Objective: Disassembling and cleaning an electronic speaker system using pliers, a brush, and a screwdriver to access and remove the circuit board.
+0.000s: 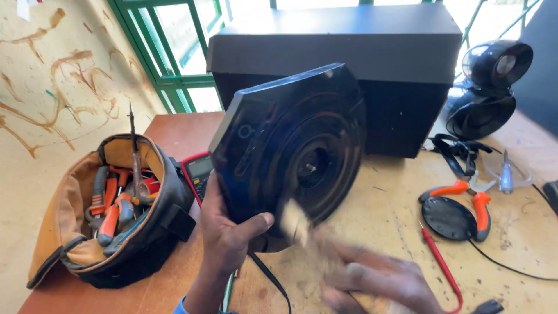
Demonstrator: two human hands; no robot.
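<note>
A large black speaker box (372, 64) stands at the back of the wooden table (383, 215), with an open tool bag (110, 215) of pliers and screwdrivers at the left. In front of the box, the left hand (229, 232) grips the lower edge of a glossy black hotplate (290, 145), holding it tilted upright above the table. The right hand (372, 279) is blurred, closed on a pale rag (296, 224) touching the hotplate's lower face.
</note>
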